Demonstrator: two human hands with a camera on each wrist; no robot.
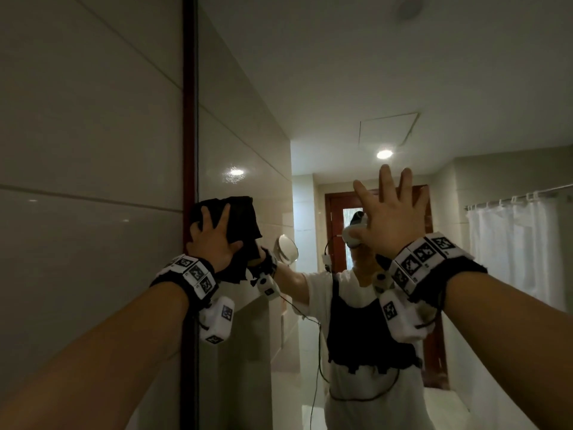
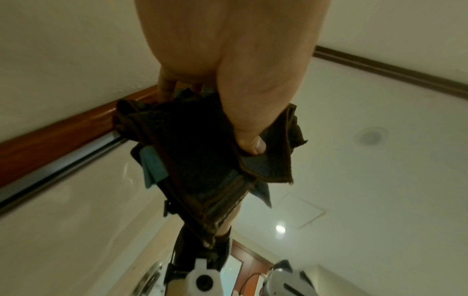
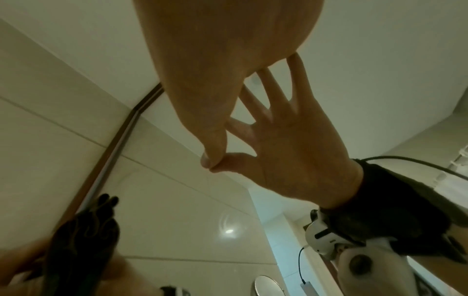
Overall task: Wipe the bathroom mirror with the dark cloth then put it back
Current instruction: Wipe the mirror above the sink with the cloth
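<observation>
The dark cloth [image 1: 240, 218] is bunched against the bathroom mirror [image 1: 310, 88], right beside its red-brown left frame [image 1: 189, 119]. My left hand [image 1: 214, 240] presses it to the glass with the fingers spread over it. In the left wrist view, the thumb [image 2: 250, 140] bears on a fold of the cloth [image 2: 202, 152], whose lower corner hangs free. My right hand [image 1: 390, 212] lies flat on the glass further right, fingers spread, holding nothing. In the right wrist view, the right hand [image 3: 202, 70] meets its own reflection, and the cloth [image 3: 83, 240] shows at lower left.
A tiled wall [image 1: 93, 150] stands left of the frame. The mirror reflects a person, a small round mirror [image 1: 288, 248], a wooden door [image 1: 336, 218], a white shower curtain [image 1: 521, 243] and a ceiling light [image 1: 384, 154].
</observation>
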